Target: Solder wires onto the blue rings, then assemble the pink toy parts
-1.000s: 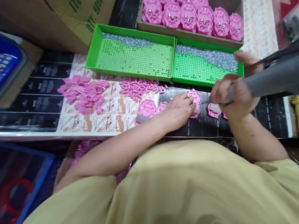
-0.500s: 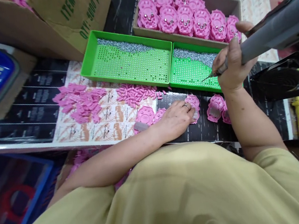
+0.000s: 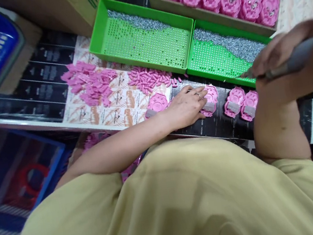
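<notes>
My left hand (image 3: 188, 106) lies low over the bench, its fingertips and thumb on the left side of a pink plastic casing (image 3: 211, 103) with a grey plate on it, holding it against the surface. A grey electric screwdriver (image 3: 292, 63) is gripped in my right hand (image 3: 279, 52), which is blurred. The tool's tip points left, over the near edge of the smaller green tray (image 3: 213, 65) of screws. Two more pink casings (image 3: 234, 102) with grey plates lie between my hands. Another casing (image 3: 157, 103) sits partly behind my left wrist.
A larger green tray (image 3: 148, 61) also has screws along its back. Behind the trays, a cardboard box (image 3: 283, 22) holds several stacked pink casings. Piles of flat pink parts (image 3: 89, 82) and small pink pegs (image 3: 149, 78) lie left. A blue basket (image 3: 1, 42) stands at far left.
The view has shifted, so the bench sits higher and further right. My right hand has turned, with the screwdriver lower and less of its body visible. My left hand stays at the same casing.
</notes>
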Motion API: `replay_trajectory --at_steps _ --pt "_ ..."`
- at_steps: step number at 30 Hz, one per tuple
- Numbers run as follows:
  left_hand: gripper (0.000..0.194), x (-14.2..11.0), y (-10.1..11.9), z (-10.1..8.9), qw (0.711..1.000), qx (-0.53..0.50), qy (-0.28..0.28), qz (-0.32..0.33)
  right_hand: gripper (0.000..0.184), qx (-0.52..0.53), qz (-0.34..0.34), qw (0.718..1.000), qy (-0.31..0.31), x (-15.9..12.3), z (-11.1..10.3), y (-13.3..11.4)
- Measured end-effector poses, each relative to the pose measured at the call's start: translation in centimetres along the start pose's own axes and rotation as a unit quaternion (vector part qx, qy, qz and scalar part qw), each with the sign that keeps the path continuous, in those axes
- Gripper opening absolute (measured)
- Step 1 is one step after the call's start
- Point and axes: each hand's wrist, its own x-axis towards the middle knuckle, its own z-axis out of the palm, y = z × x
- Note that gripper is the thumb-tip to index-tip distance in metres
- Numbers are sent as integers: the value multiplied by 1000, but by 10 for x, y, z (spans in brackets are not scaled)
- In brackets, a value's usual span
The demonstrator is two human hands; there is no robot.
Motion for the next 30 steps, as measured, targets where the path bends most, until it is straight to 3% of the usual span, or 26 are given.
replay_trajectory --at_steps 4,6,9,11,17,22,26,30 --pt "37 1 2 0 1000 -2 -5 -6 57 11 -23 1000 -12 -38 29 -4" --pt "39 1 3 -1 1000 3 -6 -9 48 26 -72 997 3 -53 41 -2" --pt "38 2 4 0 1000 9 -2 -12 33 55 -162 984 43 -63 53 5" --pt "36 2 4 0 1000 10 7 -11 29 54 -186 979 60 -62 57 8" --pt "34 2 6 -2 1000 14 8 -15 26 34 -196 978 60 -56 60 6" --pt "33 6 6 -6 999 27 -23 -21 20 38 -200 979 5 -54 57 12" --pt "28 5 4 -4 1000 29 0 -13 23 10 -163 986 -20 -57 57 14" --pt "36 3 5 -2 1000 21 0 1 34 29 -155 987 14 -43 51 -2"
